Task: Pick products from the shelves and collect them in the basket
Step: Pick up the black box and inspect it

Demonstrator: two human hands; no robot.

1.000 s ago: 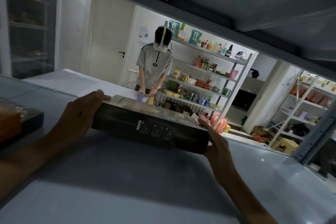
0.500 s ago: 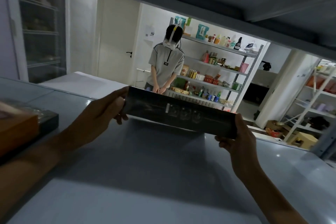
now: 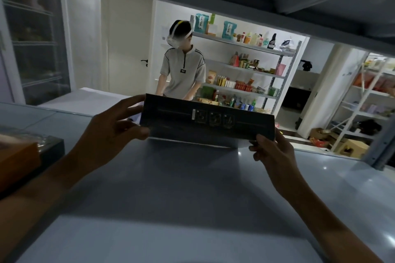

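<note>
A long flat black box with small white symbols on its face is held up above the grey shelf board, its face turned toward me. My left hand grips the box's left end, thumb in front and fingers behind. My right hand pinches its lower right corner. No basket is in view.
An orange and dark box lies on the shelf at the far left. The shelf above hangs low overhead. Beyond the shelf a person stands at a white table, with stocked racks behind and to the right.
The black box has been lifted off the shelf board and tipped upright, so its printed face now points at me. Both hands rose with it.
</note>
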